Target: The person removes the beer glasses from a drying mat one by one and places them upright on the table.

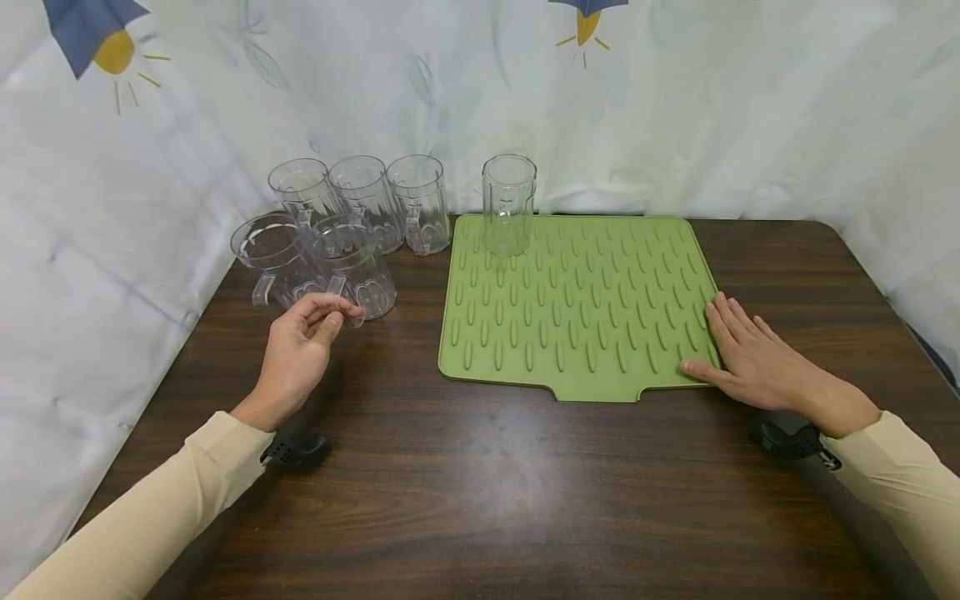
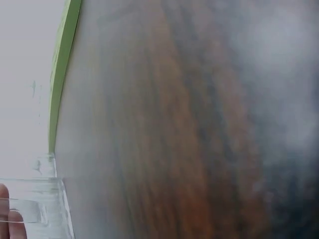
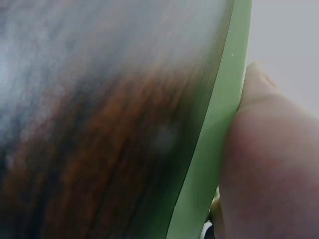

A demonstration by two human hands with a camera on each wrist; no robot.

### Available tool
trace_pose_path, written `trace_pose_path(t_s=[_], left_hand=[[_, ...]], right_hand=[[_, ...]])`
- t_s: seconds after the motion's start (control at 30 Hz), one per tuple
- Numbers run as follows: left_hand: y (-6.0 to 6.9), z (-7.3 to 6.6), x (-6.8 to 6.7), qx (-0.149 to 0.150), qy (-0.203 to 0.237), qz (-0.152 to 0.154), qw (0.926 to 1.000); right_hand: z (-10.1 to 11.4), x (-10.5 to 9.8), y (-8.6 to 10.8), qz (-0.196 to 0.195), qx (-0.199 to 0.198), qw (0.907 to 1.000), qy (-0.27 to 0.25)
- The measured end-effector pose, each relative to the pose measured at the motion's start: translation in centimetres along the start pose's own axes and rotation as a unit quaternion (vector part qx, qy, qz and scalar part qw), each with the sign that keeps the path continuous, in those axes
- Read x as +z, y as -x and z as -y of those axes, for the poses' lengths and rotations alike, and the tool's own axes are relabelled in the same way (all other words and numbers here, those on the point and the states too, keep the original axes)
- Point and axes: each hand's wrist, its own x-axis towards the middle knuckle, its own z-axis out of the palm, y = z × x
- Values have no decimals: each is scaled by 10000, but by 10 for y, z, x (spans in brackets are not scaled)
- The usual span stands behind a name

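My left hand (image 1: 292, 358) has its fingers curled at the handle of a clear plastic mug (image 1: 371, 279), thumb and forefinger pinching it. In the left wrist view the mug (image 2: 47, 199) shows at the lower left, with fingertips (image 2: 16, 226) seen by its handle. The mug stands upright on the table. My right hand (image 1: 757, 362) lies flat with straight fingers on the right edge of a green ridged drying mat (image 1: 577, 308). The right wrist view shows the thumb (image 3: 274, 159) along the mat's edge (image 3: 214, 124). Another clear mug (image 1: 510, 204) stands upright on the mat's back left corner.
One more clear mug (image 1: 273, 258) is just left of the gripped one. Several others, such as the rear mug (image 1: 420, 204), line up behind, left of the mat. A patterned white curtain (image 1: 675, 108) hangs behind the dark wooden table (image 1: 525, 500).
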Motion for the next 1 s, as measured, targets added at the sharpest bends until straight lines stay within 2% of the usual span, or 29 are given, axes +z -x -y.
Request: trace_pose_path(t_s=[0.3, 0.63, 0.87, 1.0], left_hand=[[7, -3, -5, -64, -123, -76, 9999], [18, -12, -13, -291, -653, -58, 9974], [24, -16, -20, -209, -662, -121, 9975], [29, -21, -23, -137, -676, -324, 9971]], right_hand=[[-1, 2, 0, -17, -22, 10000, -53], [-3, 1, 1, -16, -31, 10000, -64], [-2, 0, 1, -16, -43, 10000, -55], [-1, 0, 1, -16, -64, 10000, -40]])
